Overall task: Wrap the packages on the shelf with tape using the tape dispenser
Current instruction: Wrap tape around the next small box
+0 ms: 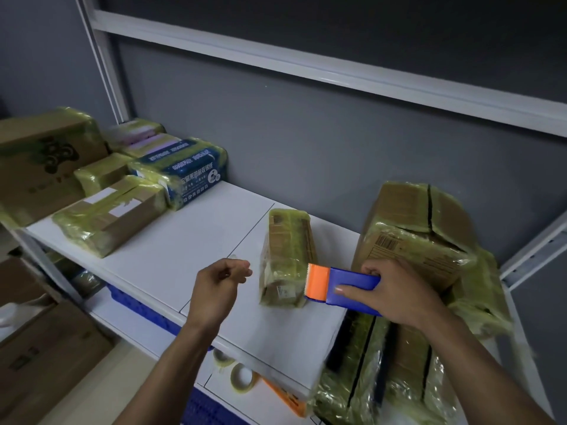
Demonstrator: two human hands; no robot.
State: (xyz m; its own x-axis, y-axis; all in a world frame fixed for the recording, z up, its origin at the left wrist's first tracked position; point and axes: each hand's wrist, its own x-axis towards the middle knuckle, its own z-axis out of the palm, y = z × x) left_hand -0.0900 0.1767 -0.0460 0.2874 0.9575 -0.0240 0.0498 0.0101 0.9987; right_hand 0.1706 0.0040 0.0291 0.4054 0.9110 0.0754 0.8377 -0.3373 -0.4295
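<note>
A small cardboard package (283, 256), covered in yellowish clear tape, lies on the white shelf (190, 250) at the middle. My right hand (395, 289) grips a blue tape dispenser (343, 286) with an orange cutter end, held against the package's right side. My left hand (219, 286) hovers just left of the package with fingers loosely curled, thumb and fingertips close together; whether it pinches a tape end I cannot tell.
Two large taped boxes sit at the right: one (420, 237) behind my right hand, one (386, 369) at the shelf's front edge. Several taped packages (107, 210) crowd the left end. Tape rolls (242, 378) and blue crates lie on the lower shelf.
</note>
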